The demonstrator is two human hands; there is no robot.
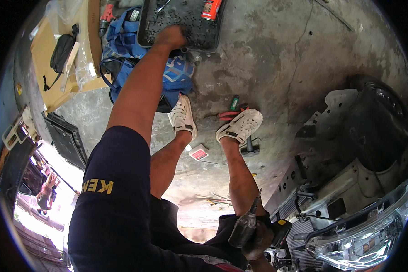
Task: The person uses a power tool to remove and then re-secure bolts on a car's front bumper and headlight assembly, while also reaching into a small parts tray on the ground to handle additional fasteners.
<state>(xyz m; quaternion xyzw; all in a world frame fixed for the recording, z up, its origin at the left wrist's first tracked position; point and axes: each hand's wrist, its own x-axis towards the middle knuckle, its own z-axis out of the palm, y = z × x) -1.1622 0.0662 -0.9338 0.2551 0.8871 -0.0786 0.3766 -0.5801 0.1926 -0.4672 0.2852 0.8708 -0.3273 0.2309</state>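
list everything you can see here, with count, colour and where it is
tool tray: 1, black, top centre on the concrete floor
spray can: 1, red, on the tray's top edge
bag: 1, blue, left of the tray
cardboard: 1 sheet, tan, upper left
pouch: 1, black, on the cardboard
small box: 1, red and white, on the floor between the legs
headlight: 1, clear, lower right on the car front
power drill: 1, dark grey, bottom centre
shoes: 2, white, centre
left hand: 1, reaching into the tray
right hand: 1, gripping the drill
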